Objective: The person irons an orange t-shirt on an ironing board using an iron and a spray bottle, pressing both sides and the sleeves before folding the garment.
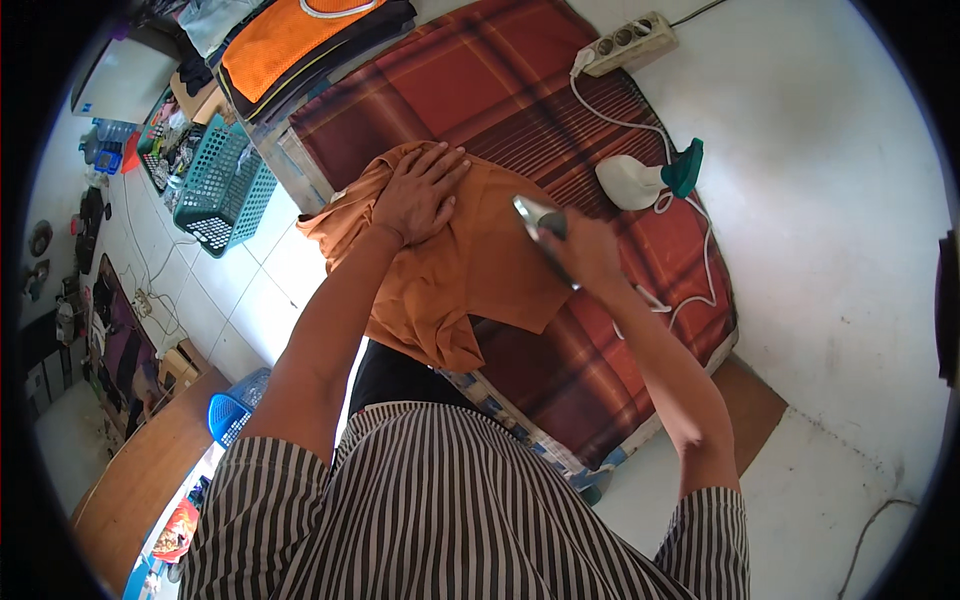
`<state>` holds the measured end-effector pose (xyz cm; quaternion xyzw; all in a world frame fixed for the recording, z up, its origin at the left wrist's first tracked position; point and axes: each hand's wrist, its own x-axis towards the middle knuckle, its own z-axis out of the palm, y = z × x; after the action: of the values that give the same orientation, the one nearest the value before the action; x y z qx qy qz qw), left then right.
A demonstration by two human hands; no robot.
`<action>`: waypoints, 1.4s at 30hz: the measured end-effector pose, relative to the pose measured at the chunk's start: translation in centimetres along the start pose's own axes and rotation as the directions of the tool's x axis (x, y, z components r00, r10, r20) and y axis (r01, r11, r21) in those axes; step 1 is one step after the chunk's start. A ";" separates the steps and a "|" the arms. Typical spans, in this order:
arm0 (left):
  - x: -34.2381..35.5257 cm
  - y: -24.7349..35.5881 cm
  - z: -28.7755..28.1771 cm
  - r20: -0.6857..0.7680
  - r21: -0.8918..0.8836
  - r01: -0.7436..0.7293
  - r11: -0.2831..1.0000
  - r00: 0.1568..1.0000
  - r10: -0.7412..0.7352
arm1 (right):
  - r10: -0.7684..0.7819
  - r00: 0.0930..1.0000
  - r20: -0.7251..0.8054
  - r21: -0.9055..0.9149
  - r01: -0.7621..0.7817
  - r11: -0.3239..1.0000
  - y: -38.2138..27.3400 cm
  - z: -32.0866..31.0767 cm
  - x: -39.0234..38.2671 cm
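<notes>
An orange-brown garment (505, 270) is spread over a red plaid cloth (590, 400), with its left part bunched in folds. Pressed flat on those folds is my left hand (418, 198), fingers stretched out. My right hand (592, 255) is wrapped around the handle of a clothes iron (536, 214), which sits at the garment's smoother right part, near its edge. The hand hides part of the iron. A white cord (700, 298) lies on the cloth to the right of the iron.
A white spray bottle with a green head (632, 182) lies on the cloth's right side. Beyond it is a power strip (630, 45) with a plug in it. Folded clothes (285, 50) are stacked at the far left. A teal basket (225, 185) and a blue basket (228, 415) stand left.
</notes>
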<state>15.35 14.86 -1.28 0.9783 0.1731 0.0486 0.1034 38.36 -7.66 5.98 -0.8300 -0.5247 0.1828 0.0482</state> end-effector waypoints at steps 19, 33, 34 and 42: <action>-0.2 -0.2 0.3 -0.043 -0.021 -0.013 1.000 0.999 0.012 | 0.176 0.984 -0.026 0.208 -0.167 0.964 -6.3 2.6 -0.9; -0.4 -0.3 -0.5 -0.079 -0.035 -0.045 0.998 0.996 0.042 | 0.443 0.879 -0.173 0.219 -0.404 0.888 -6.5 2.8 -4.5; -0.3 -0.3 -0.6 -0.065 -0.041 -0.033 0.999 0.997 0.030 | 0.487 0.834 -0.261 0.233 -0.436 0.870 -5.0 2.4 -4.1; -0.3 -0.5 -0.6 -0.068 -0.036 -0.051 0.998 0.997 0.048 | 0.667 0.678 -0.308 0.289 -0.601 0.745 1.5 3.8 -9.5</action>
<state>14.81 15.32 -0.79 0.9780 0.1512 0.0869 0.1147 34.65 -17.13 4.46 -0.9723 -0.1656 0.0604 0.1537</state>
